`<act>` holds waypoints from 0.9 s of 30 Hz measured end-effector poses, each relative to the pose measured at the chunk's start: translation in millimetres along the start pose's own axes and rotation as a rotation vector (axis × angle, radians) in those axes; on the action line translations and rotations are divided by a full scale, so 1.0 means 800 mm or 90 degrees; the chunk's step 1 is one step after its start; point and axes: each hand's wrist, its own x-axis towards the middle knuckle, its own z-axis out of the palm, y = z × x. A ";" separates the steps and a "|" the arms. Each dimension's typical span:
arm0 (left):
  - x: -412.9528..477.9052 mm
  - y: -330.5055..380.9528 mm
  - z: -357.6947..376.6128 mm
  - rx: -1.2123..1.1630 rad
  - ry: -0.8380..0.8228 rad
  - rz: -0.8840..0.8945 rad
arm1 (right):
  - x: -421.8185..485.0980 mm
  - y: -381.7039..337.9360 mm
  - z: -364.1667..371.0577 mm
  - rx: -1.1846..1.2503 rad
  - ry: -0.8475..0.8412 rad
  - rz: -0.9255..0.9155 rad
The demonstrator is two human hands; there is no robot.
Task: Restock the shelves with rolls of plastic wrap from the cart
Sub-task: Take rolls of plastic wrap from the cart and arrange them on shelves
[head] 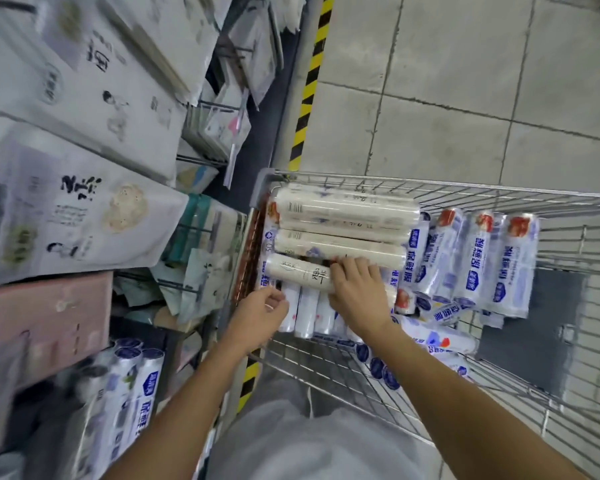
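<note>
A wire cart (447, 188) holds several rolls of plastic wrap. Long cream rolls (343, 206) lie across its left end, and blue-and-white rolls (478, 258) lean at the right. My right hand (357, 289) is curled over the nearest cream roll (298, 271), fingers wrapped on its right part. My left hand (260, 317) hovers at the cart's left rim beside that roll's left end, fingers bent, holding nothing. On the lower left, blue-and-white rolls (129, 393) stand on the shelf.
Shelving (84, 168) fills the left side with large white packs, a pink pack (45, 320) and hanging bags on wire hooks. A yellow-black floor stripe (309, 81) runs between the shelving and the grey tiled aisle (464, 81).
</note>
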 end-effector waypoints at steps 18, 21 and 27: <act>0.018 0.026 -0.022 -0.639 0.014 -0.134 | 0.027 -0.003 -0.045 0.285 0.052 0.032; 0.018 0.019 -0.031 -0.654 0.004 -0.134 | 0.049 0.015 -0.023 0.122 0.023 0.007; 0.007 0.008 -0.030 -0.601 0.022 -0.152 | 0.059 0.016 -0.019 -0.029 -0.012 -0.036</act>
